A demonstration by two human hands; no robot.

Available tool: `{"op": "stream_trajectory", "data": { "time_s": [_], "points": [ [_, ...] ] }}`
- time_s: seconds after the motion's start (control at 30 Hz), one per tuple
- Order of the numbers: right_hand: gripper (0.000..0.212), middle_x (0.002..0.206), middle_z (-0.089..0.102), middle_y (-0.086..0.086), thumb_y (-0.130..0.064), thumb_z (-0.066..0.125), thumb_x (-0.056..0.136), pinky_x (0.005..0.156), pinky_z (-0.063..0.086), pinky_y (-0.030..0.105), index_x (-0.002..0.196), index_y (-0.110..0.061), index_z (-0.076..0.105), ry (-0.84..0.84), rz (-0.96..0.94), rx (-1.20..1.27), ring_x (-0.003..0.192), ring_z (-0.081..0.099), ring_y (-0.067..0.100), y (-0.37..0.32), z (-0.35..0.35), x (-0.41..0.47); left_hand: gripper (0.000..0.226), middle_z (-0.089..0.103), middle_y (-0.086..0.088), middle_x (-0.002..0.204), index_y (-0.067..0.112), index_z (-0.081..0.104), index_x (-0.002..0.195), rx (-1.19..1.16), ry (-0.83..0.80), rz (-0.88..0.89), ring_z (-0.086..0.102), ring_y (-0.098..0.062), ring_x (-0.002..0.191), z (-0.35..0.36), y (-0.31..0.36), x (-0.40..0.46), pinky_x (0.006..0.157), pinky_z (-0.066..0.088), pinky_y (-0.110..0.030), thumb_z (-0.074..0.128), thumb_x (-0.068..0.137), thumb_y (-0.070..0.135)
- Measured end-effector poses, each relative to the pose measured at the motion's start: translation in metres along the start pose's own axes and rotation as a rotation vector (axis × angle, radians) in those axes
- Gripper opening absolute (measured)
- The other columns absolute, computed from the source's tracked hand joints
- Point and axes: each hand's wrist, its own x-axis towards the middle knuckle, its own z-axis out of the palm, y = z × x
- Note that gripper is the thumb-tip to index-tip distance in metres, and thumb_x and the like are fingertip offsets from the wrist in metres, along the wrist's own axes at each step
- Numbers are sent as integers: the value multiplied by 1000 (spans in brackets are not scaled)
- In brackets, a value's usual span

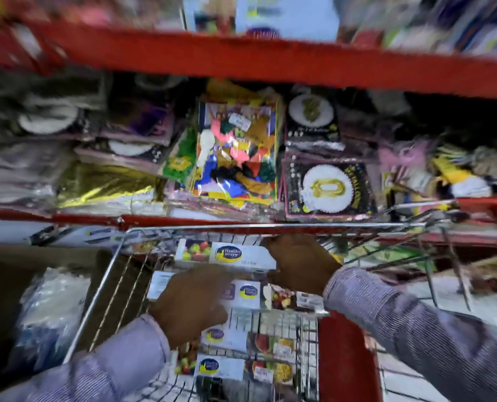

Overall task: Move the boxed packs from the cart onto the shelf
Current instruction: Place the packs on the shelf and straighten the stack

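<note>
Red metal shelf (pixel 270 63) behind; both hands (pixel 192 303) grip glossy rectangular boxed packs (pixel 235 255) in wire cart (pixel 108 285).

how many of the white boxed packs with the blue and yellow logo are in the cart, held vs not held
Held by the right hand: 1, the white boxed pack with the blue and yellow logo
Under the left hand: 1
Lying free in the wire cart: 2
Total: 4

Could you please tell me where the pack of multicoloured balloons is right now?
In the head view, the balloon pack lies mid-shelf, above the cart, left of the black packet with a gold zero.
</note>
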Motion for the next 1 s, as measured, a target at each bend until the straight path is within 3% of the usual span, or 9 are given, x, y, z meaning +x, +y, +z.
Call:
{"op": "stream_trajectory", "data": {
  "time_s": [0.07, 0.17, 0.3, 0.43, 0.5, 0.7, 1.0],
  "points": [
    [56, 119, 66, 11, -55, 57, 84, 88, 47, 40, 123, -15, 54, 40, 6, -56, 111, 61, 32, 1, -54, -12, 62, 72, 9, 117, 29, 70, 116, 41, 112, 7, 74, -17, 90, -50, 16, -7, 62, 60, -28, 74, 58, 52],
    [50, 111, 69, 9, -54, 61, 82, 83, 50, 38, 118, -20, 58, 110, 14, -114, 103, 64, 31, 3, -134, -25, 62, 75, 16, 106, 33, 71, 107, 57, 288, 66, 72, -8, 87, -120, 38, -14, 60, 57, -21, 63, 55, 66],
    [48, 108, 70, 5, -58, 61, 80, 78, 49, 36, 116, -26, 61, 233, 30, -213, 101, 63, 29, 5, -237, -50, 66, 75, 20, 102, 39, 70, 108, 88, 428, 66, 70, -6, 86, -206, 62, -21, 57, 53, -18, 63, 46, 62],
    [47, 104, 71, -2, -51, 65, 80, 70, 37, 30, 121, -30, 60, 352, 39, -161, 96, 63, 22, 9, -316, -76, 70, 70, 24, 114, 49, 58, 121, 64, 494, 62, 66, -2, 100, -274, 79, -21, 75, 54, -26, 58, 53, 66],
    [50, 107, 71, 0, -50, 67, 80, 73, 40, 33, 125, -30, 59, 377, 50, -161, 101, 62, 25, 13, -340, -79, 72, 69, 28, 116, 54, 51, 124, 51, 525, 89, 64, 2, 101, -298, 82, -17, 77, 55, -26, 60, 53, 64],
    [63, 132, 63, 1, -46, 68, 83, 92, 45, 39, 140, -28, 47, 426, 138, -188, 121, 56, 26, 40, -389, -69, 66, 69, 22, 120, 43, 63, 121, 56, 558, 79, 64, -3, 109, -355, 86, 13, 92, 52, -28, 68, 57, 57],
    [65, 147, 48, 6, -35, 70, 85, 109, 43, 39, 144, -24, 44, 333, 251, -86, 131, 50, 27, 97, -387, -2, 61, 70, 18, 121, 38, 68, 119, 29, 551, 59, 64, -6, 109, -383, 73, 71, 91, 53, -29, 76, 61, 56]
  ]
}}
